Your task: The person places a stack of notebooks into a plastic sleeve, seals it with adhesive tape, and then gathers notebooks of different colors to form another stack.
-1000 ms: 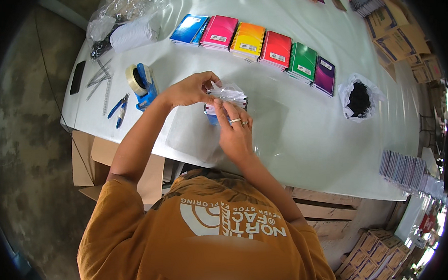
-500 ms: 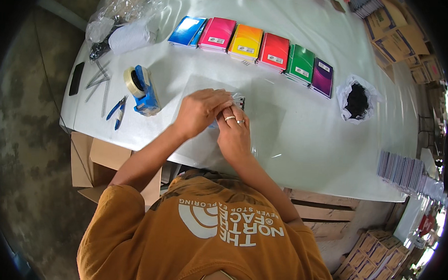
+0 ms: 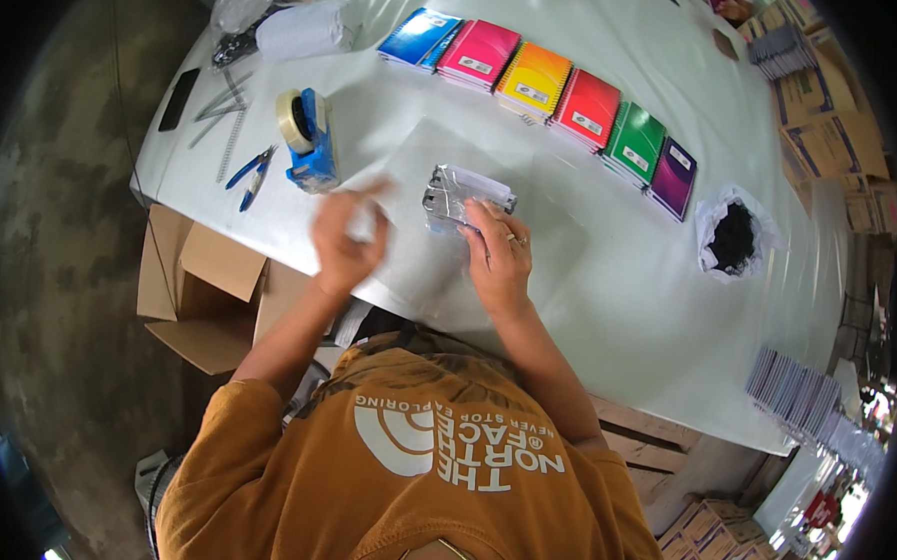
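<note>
My right hand (image 3: 500, 257) grips the near right edge of a small packet (image 3: 457, 192) in clear, shiny plastic. The packet has dark ridged bits at two edges and a white strip along its far side; what is inside cannot be made out. It lies over a thin clear sheet (image 3: 414, 163) on the table. My left hand (image 3: 348, 238) is raised off the packet, to its left, its fingers smeared by motion. The nearest thing to that hand is a blue tape dispenser (image 3: 316, 154) with a roll of tape.
A row of spiral notebooks (image 3: 588, 108) in several colours crosses the far side of the white table (image 3: 687, 320). At left lie blue-handled pliers (image 3: 249, 176), loose wire spirals (image 3: 230, 142) and a black phone (image 3: 179, 99). A white bag (image 3: 736, 233) with black contents stands at right.
My left hand has come off the packet and moved left toward the tape dispenser. The right hand stays on the packet, which now shows more. The whole view has turned slightly.
</note>
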The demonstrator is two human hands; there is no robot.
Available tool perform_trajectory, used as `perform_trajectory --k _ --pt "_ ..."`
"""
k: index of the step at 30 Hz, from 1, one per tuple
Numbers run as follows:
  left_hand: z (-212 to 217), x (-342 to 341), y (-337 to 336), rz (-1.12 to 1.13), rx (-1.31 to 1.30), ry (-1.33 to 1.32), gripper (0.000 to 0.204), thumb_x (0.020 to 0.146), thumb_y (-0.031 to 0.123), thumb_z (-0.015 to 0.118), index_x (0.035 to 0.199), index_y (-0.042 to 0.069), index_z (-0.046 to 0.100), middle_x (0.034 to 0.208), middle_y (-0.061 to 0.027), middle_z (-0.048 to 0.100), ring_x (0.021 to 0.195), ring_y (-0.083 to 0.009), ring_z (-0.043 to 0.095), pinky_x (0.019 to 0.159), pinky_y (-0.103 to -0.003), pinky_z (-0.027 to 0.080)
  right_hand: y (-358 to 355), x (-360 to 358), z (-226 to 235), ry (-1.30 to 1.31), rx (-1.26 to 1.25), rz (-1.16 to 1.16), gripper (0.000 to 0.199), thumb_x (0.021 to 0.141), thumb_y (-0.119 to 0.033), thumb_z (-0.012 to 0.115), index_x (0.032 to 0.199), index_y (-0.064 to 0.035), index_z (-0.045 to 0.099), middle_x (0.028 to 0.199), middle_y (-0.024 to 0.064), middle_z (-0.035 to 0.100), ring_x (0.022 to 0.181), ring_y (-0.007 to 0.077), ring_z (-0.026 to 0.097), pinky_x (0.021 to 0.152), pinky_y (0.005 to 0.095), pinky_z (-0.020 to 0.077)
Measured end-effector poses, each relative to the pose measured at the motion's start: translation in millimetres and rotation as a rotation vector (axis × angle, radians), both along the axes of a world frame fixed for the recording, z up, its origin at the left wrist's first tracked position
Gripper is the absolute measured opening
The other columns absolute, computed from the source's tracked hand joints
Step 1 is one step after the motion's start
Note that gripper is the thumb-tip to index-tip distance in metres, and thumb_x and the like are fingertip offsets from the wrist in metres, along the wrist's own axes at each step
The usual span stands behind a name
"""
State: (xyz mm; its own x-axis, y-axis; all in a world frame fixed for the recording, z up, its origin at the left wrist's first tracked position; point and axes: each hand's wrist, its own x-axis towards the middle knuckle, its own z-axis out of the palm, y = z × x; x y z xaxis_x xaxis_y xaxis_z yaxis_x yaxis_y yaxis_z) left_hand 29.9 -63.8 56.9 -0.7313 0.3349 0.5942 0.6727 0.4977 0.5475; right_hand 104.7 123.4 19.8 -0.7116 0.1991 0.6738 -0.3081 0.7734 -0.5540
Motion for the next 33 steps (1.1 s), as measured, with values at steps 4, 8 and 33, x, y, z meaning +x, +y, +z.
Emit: perform_trajectory --k 4,8,33 --pt "3 -69 -58 0.701 0.243 -0.564 0.027 0.081 0.025 0.058 0.102 0.009 0.060 0.086 -0.0070 0.055 0.067 -0.0165 0.049 0.061 -0.029 0.042 -5 0 -7 0.086 -0.008 -0.007 0.032 0.074 0.003 0.067 0.104 -0.0089 0.063 0.088 0.0025 0.068 0.096 0.0175 0.062 0.077 0.0301 0.0428" --pt "-21 -109 -103 0.531 0.489 -1.350 0.040 0.081 0.044 0.059 0.097 0.007 0.063 0.083 -0.0015 0.044 0.064 -0.0115 0.043 0.051 -0.024 0.034 -8 0 -7 0.091 0.010 -0.017 0.030 0.073 0.002 0.069 0.101 -0.0084 0.064 0.091 0.0024 0.068 0.094 0.0188 0.062 0.081 0.0299 0.0424" --pt "34 33 56 0.032 0.484 -1.206 0.037 0.087 0.035 0.064 0.070 0.002 0.062 0.059 -0.0048 0.058 0.042 -0.0067 0.046 0.039 -0.019 0.036 -6 1 -14 0.130 0.153 0.012 0.036 0.078 0.001 0.064 0.110 -0.0131 0.060 0.100 -0.0010 0.065 0.097 0.0159 0.058 0.077 0.0294 0.0382"
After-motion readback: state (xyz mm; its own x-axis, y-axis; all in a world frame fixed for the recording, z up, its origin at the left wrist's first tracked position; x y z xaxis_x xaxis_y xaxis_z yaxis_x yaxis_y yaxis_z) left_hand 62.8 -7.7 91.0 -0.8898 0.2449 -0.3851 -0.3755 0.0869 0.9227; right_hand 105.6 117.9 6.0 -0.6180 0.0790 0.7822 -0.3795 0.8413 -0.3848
